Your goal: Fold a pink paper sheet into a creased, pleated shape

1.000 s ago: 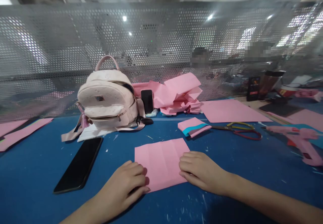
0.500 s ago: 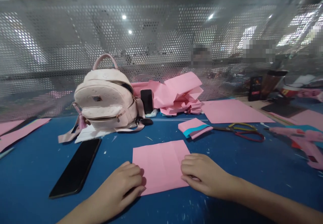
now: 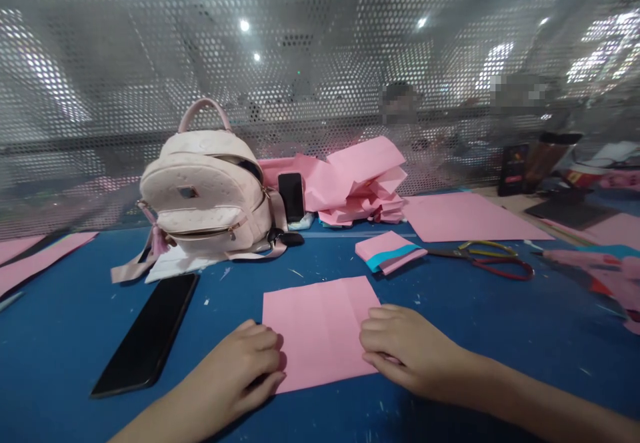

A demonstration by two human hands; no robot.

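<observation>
A pink sheet of paper [image 3: 320, 336] with faint upright creases lies flat on the blue table, directly in front of me. My left hand [image 3: 253, 363] grips its left edge, with fingers curled and thumb close to the near corner. At the right edge, my right hand [image 3: 400, 343] is closed on the paper in the same way. Fingertips of both hands are partly hidden. Just beyond the sheet sits a folded pink paper piece [image 3: 387, 253] with a blue band across it, touched by neither hand.
Scissors [image 3: 480, 256] and a pink glue gun [image 3: 595, 266] lie to the right. A large black phone [image 3: 150, 336] is at left. Behind stand a pale backpack [image 3: 200, 190], a smaller phone [image 3: 291, 196], crumpled pink paper [image 3: 360, 176] and a flat pink sheet [image 3: 470, 216], before a perforated metal screen [image 3: 320, 50].
The view has tilted and shifted slightly. Both hands stay at the sheet's two edges, and the sheet looks almost unmoved.
</observation>
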